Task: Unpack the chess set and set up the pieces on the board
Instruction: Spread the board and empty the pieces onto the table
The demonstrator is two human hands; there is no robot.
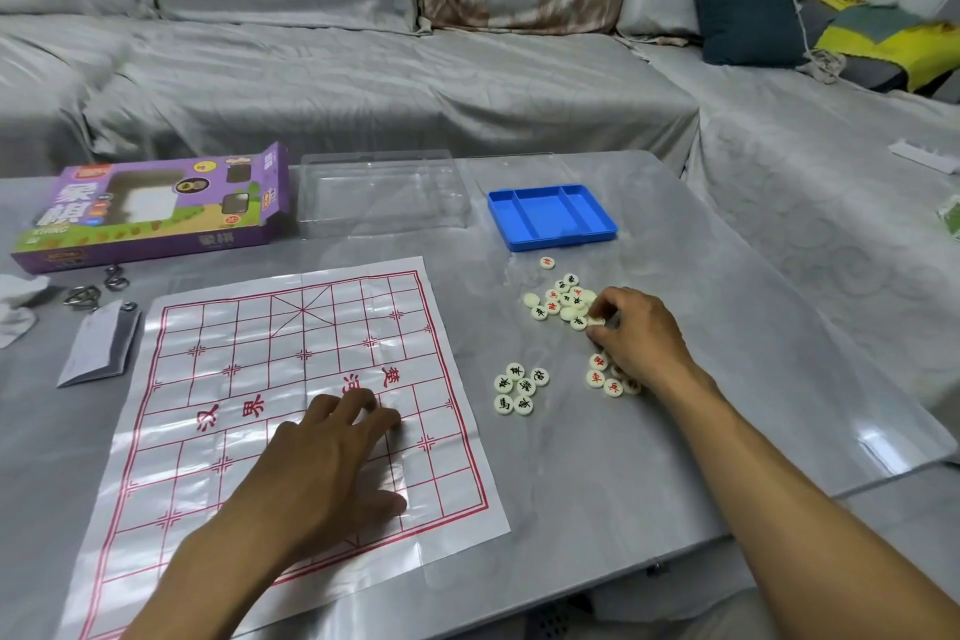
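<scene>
Right hand pinching cream disc piece

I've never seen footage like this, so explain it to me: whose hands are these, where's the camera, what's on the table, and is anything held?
One camera, worn on a person's head, looks down at their own bare hands. The left hand rests flat on the paper xiangqi board. The right hand pinches one white disc from the loose pile of pieces. Nearby lie sorted piece groups, a blue tray, a clear lid and the purple box.
</scene>
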